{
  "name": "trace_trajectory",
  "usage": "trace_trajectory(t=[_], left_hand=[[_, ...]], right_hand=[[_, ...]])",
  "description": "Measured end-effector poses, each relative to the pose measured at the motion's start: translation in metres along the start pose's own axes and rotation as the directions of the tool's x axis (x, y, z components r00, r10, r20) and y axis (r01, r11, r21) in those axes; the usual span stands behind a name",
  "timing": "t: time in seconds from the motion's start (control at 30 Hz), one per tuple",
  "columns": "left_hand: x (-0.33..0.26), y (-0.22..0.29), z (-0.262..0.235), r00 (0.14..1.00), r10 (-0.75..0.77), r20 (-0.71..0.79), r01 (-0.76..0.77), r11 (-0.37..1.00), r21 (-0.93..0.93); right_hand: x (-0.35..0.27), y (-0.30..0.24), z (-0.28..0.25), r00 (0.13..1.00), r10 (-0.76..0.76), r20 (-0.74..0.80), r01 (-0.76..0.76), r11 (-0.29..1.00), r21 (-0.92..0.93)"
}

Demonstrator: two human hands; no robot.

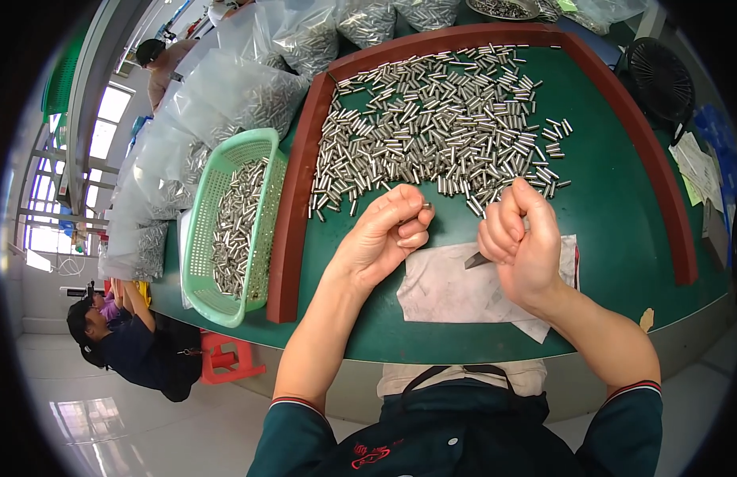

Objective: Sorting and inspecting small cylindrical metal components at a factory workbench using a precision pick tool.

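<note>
My left hand [382, 237] is closed, pinching a small metal pin [426, 206] between thumb and fingers; only its end shows. To its right, my right hand [526, 250] is curled around a tool with a dark flat tip [476, 260]. That tip juts out at the left of the fist, and the rest is hidden, so its kind is unclear. Below the hands a stained white cloth [448, 290] lies on the green tabletop [615, 238]. Just beyond them spreads a heap of short silvery metal pins [432, 119].
A dark red raised frame [291, 230] borders the heap on three sides. Left of it stands a green perforated basket [195, 254] of pins. Clear bags [249, 95] of metal parts line the left and back. A black fan [661, 79] is at right. Other people [138, 342] are at left.
</note>
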State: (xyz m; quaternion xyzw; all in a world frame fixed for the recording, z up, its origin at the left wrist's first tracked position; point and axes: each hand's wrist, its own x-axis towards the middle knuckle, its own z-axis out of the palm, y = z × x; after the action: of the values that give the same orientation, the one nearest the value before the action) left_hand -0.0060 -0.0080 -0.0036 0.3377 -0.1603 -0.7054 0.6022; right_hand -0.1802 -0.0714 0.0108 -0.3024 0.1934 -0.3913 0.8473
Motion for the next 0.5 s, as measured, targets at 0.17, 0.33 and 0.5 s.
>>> trace_trajectory(t=[0.17, 0.33, 0.5], left_hand=[[0.0009, -0.0001, 0.0059, 0.999, 0.004, -0.051, 0.002, 0.994, 0.105], [0.0006, 0.0002, 0.0044, 0.999, -0.02, -0.032, 0.024, 0.994, 0.104], [-0.0003, 0.0014, 0.0074, 0.999, -0.041, -0.036, 0.044, 0.995, 0.093]], right_hand=[[0.0001, -0.0014, -0.0013, 1.0, 0.011, 0.003, -0.011, 1.0, 0.002], [-0.0007, -0.0011, -0.0006, 1.0, 0.015, -0.001, -0.015, 1.0, 0.005], [-0.0006, -0.0006, -0.0007, 1.0, 0.018, 0.001, -0.018, 1.0, 0.006]])
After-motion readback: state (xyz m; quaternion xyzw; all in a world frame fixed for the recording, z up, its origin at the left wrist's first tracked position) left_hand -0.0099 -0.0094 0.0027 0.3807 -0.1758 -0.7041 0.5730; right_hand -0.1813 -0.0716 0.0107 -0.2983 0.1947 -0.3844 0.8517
